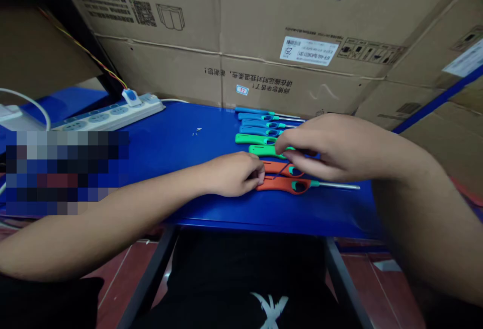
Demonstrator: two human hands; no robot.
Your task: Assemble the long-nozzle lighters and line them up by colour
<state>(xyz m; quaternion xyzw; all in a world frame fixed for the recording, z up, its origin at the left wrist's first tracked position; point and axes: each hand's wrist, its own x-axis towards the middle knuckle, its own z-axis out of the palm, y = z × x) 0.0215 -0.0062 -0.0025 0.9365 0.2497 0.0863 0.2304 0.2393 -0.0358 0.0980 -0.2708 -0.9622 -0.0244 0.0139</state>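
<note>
Long-nosed gas lighters lie side by side on the blue table. At the back are several blue lighters [251, 124], then two green lighters [252, 139], then two orange lighters at the front. My left hand [232, 174] is closed, its fingertips at the handle end of the front orange lighter [277, 183], also touching the rear orange lighter [272, 167]. Above the lighters' nozzle side, my right hand [332, 148] pinches a thin dark strip [281, 170], which slants down across the orange handles. That hand covers the green and rear orange nozzles.
Large cardboard boxes [169, 67] stand along the back edge of the blue table [181, 138]. A white power strip [113, 112] with a plug lies at the left. Small white scraps [196, 131] are on the tabletop. A blurred-out patch [64, 173] covers the left side.
</note>
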